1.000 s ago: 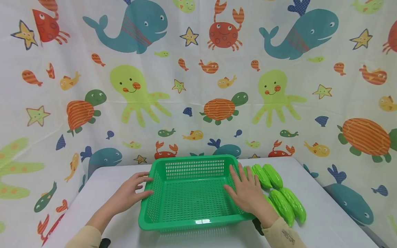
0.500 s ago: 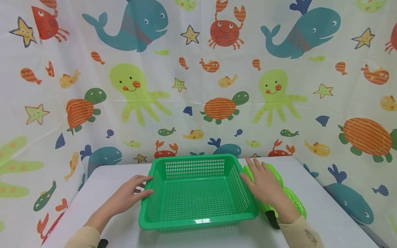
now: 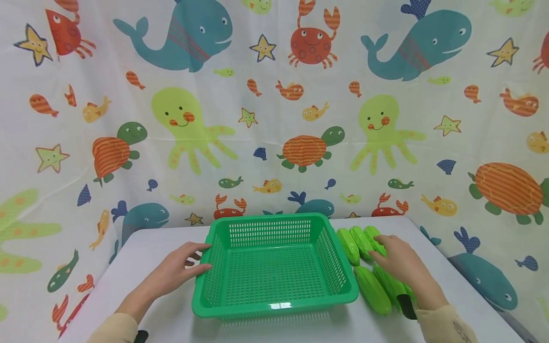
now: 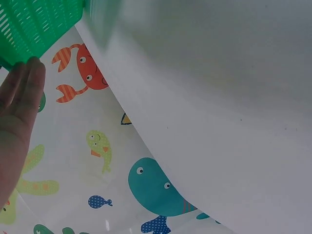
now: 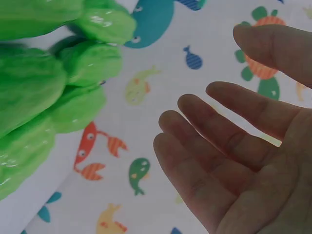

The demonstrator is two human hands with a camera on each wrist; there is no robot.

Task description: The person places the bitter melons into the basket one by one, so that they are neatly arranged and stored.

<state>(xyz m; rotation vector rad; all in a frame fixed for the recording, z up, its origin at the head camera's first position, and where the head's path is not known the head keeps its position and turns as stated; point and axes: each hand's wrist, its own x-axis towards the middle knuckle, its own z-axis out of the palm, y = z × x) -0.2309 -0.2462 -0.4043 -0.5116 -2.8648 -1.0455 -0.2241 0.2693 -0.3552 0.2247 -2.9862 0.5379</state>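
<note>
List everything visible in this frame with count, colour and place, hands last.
Perforated plastic basket: one, green, middle of the table, nothing inside.
Glossy ridged plastic toy gourds: at least five, light green, in two rows on the table right of the basket; some are hidden by the right hand.
Table: one, white, under everything.
Sea-animal printed cloth: one, white with whales, crabs, turtles and octopuses, hung behind the table.
Left hand: rests on the basket's left rim, fingers straight.
Right hand: fingers relaxed, over the gourds.

The hand (image 4: 17, 122) lies flat at the left edge, fingertips touching the green basket (image 4: 34, 24) in the top corner; a white table (image 4: 219, 107) fills the right, with a sea-animal cloth (image 4: 112, 165) below it
</note>
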